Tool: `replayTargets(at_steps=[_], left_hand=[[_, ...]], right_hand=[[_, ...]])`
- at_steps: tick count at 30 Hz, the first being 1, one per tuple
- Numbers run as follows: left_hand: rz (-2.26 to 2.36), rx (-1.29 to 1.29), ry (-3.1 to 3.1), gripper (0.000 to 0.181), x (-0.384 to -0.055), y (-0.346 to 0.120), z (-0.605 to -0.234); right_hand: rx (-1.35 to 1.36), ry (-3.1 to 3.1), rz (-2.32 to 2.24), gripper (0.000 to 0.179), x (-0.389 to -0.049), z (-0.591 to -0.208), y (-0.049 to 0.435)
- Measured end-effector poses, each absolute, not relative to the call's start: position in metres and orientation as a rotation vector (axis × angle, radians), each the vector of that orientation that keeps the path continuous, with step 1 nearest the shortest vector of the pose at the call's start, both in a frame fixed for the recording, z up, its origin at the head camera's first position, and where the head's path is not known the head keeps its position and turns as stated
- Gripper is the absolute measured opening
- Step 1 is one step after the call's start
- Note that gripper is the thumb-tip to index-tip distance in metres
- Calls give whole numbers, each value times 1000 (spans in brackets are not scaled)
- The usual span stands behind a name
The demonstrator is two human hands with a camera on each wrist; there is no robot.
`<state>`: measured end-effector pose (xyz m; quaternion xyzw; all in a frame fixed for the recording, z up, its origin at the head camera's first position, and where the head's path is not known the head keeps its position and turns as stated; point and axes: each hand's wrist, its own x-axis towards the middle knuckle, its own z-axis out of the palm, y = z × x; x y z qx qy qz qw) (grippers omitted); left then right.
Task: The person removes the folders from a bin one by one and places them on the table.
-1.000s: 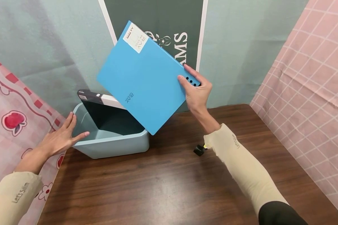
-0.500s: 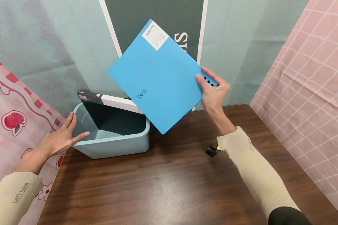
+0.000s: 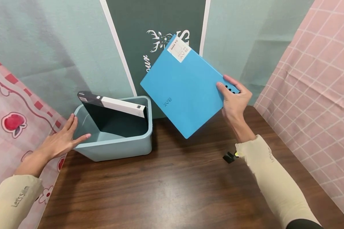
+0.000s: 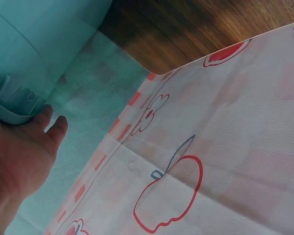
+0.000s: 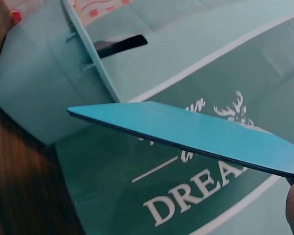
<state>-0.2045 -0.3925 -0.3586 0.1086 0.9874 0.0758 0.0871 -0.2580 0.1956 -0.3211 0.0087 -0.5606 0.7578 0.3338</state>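
My right hand (image 3: 235, 98) pinches a blue A4 file folder (image 3: 186, 92) by its right corner, thumb on the front cover. The folder hangs tilted above the table, to the right of a light blue plastic bin (image 3: 114, 149). In the right wrist view the folder (image 5: 186, 132) appears nearly edge-on. My left hand (image 3: 58, 140) rests on the left end of the bin, fingers spread and straight along its rim; the left wrist view shows the hand (image 4: 24, 156) at the bin's edge (image 4: 44, 54). Inside the bin leans a black folder (image 3: 117, 119) with a white-labelled spine facing up.
A brown wooden table (image 3: 160, 187) lies under everything. A green printed cloth (image 3: 232, 38) hangs at the back, a pink checked cloth (image 3: 318, 95) on the right and a fruit-patterned cloth (image 3: 17, 105) on the left. A small black object (image 3: 228, 157) shows by the right sleeve.
My right hand has carried the blue folder rightward, away from over the bin, uncovering the black folder's spine and the bin's right rim. The left hand has stayed in place.
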Motion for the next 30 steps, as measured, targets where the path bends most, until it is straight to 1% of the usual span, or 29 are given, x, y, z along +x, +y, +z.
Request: replayTargets(at_steps=[13, 21, 30], left_hand=[[248, 321, 2932, 102, -203, -393, -359], [235, 318, 2936, 101, -204, -394, -358], [258, 316, 2930, 102, -204, -394, -359]], right_hand=[[-199, -1512, 1983, 40, -256, -353, 238], [-327, -1483, 2003, 45, -258, -379, 265], [-417, -1420, 1984, 42, -260, -404, 296]])
